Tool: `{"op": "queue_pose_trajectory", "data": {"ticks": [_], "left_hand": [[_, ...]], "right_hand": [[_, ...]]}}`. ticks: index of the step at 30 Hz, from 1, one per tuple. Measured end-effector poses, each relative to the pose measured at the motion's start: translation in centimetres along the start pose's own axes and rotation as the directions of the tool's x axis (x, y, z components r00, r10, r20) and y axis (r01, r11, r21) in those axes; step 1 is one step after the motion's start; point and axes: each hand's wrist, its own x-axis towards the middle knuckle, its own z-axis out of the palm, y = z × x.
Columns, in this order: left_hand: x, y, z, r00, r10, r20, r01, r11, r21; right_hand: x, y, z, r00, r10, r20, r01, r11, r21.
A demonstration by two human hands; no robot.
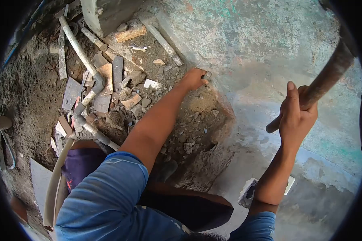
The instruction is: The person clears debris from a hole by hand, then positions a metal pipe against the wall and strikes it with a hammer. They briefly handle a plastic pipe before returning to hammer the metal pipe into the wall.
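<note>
My left hand [194, 78] is closed around a chisel [208, 74] at the foot of the worn, painted wall [261, 44]. Only the chisel's round struck end shows clearly; its tip is hidden. Raised at the right, my right hand [297, 114] grips the handle of a hammer [328, 76], thumb laid along it. The hammer's head lies in the dark upper right edge of the view and is hard to make out. Below my left hand, loose soil and broken masonry [203, 102] lie against the wall.
A jointed grey pipe [79, 50] runs across the dirt at left. Tile pieces [71, 93], wood scraps [130, 33] and stones are strewn around it. A wooden strip [163, 42] leans near the wall. A wall box [249, 193] sits by my right forearm.
</note>
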Motion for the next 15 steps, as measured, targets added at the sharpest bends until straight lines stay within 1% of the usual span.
{"op": "queue_pose_trajectory", "data": {"ticks": [1, 2, 3, 4, 5, 6, 7, 8, 9, 10, 11, 12, 13, 14, 15], "left_hand": [[-0.1, 0.2, -0.2, 0.999, 0.012, -0.031, -0.011, 1.000, 0.017], [-0.5, 0.2, -0.1, 0.998, 0.021, -0.059, -0.019, 0.999, 0.032], [-0.8, 0.2, 0.1, 0.998, 0.020, -0.056, -0.018, 0.999, 0.032], [-0.7, 0.3, -0.3, 0.996, 0.047, -0.071, -0.045, 0.999, 0.030], [-0.9, 0.4, -0.4, 0.994, 0.073, -0.083, -0.072, 0.997, 0.025], [-1.0, -0.1, 0.3, 0.993, 0.081, -0.089, -0.080, 0.997, 0.022], [-0.6, -0.9, 1.0, 0.983, 0.135, -0.128, -0.131, 0.991, 0.035], [0.2, -1.6, 1.1, 0.968, 0.191, -0.164, -0.184, 0.981, 0.057], [1.6, -1.6, 0.3, 0.959, 0.210, -0.191, -0.202, 0.977, 0.064], [1.6, -2.2, 0.8, 0.968, 0.172, -0.186, -0.167, 0.985, 0.037], [1.2, -2.7, 2.2, 0.980, 0.132, -0.149, -0.131, 0.991, 0.012], [1.6, -2.5, 1.9, 0.981, 0.135, -0.141, -0.134, 0.991, 0.019], [1.6, -2.3, 1.5, 0.986, 0.110, -0.127, -0.111, 0.994, 0.001], [1.0, -2.2, 1.8, 0.992, 0.074, -0.099, -0.077, 0.997, -0.023], [0.7, -1.8, 1.4, 0.998, 0.038, -0.058, -0.041, 0.997, -0.060]], "right_hand": [[0.8, -0.7, 0.1, 0.993, -0.107, -0.042, 0.111, 0.988, 0.109], [0.7, -1.3, 1.2, 0.979, -0.152, -0.138, 0.181, 0.958, 0.225], [-0.4, 0.3, 2.4, 0.978, -0.144, -0.150, 0.178, 0.953, 0.245], [-1.9, 3.9, 4.3, 0.974, -0.152, -0.165, 0.193, 0.943, 0.271], [-4.4, 10.6, 4.2, 0.981, -0.152, 0.117, 0.161, 0.984, -0.071], [-6.1, 14.7, 3.7, 0.911, 0.015, 0.412, 0.143, 0.926, -0.350], [-7.5, 18.2, 3.7, 0.792, 0.291, 0.537, 0.108, 0.798, -0.592], [-7.8, 17.3, 2.9, 0.778, 0.323, 0.539, 0.103, 0.781, -0.616], [-6.6, 16.3, 2.4, 0.766, 0.340, 0.546, 0.117, 0.761, -0.638], [-5.4, 14.1, 2.2, 0.785, 0.322, 0.528, 0.055, 0.814, -0.578], [-4.9, 11.2, 1.7, 0.801, 0.335, 0.496, -0.035, 0.854, -0.519], [-3.7, 8.1, 1.4, 0.870, 0.286, 0.402, -0.074, 0.881, -0.467], [-2.4, 5.3, 0.7, 0.942, 0.178, 0.285, -0.053, 0.917, -0.396], [-1.2, 2.6, 0.3, 0.993, 0.037, 0.114, -0.008, 0.968, -0.252], [-0.2, 0.6, -0.2, 0.999, 0.045, -0.014, -0.046, 0.998, -0.050]]}}
